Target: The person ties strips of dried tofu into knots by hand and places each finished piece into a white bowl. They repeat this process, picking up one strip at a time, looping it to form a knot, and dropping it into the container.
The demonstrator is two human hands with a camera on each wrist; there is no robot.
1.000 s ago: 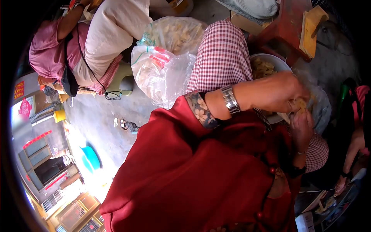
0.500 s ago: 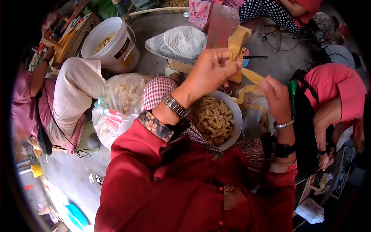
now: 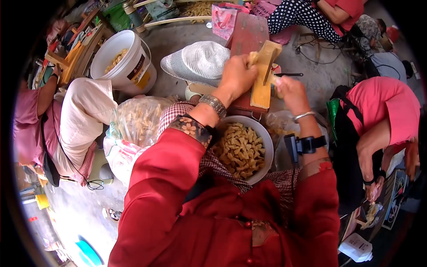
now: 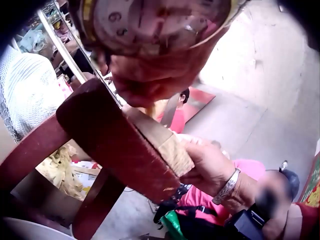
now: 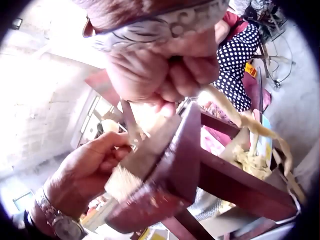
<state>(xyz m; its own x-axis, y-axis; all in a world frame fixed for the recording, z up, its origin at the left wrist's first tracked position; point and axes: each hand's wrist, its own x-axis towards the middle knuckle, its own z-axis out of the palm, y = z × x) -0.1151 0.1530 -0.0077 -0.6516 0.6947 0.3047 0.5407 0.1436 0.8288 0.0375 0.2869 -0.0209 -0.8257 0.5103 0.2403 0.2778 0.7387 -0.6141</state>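
My left hand (image 3: 240, 78), wearing a watch, is curled round one end of a pale yellow strip (image 5: 260, 127), beside a wooden block (image 3: 259, 95). On the other side, my right hand (image 3: 293, 95), with a silver bracelet, grips the strip too, and a length of it trails from this fist in the right wrist view. A thin upright blade (image 3: 269, 69) stands from the block between both hands. Under the block is a red wooden bench (image 3: 249, 33). A bowl (image 3: 270, 155) of knotted yellow-brown pieces (image 3: 240, 149) rests at my lap, below the hands.
Clear plastic bags (image 3: 138, 113) of similar pieces lie left of my knee. A white bucket (image 3: 144, 66) and a woven hat (image 3: 195, 60) are farther off. People sit close on both sides; one wears pink (image 3: 378, 102). A black-handled tool (image 3: 291, 74) lies beyond my right hand.
Both hands have moved from close together near the lap out to the block on the bench. The strip, stretched in the air between them half a second ago, is now at the blade.
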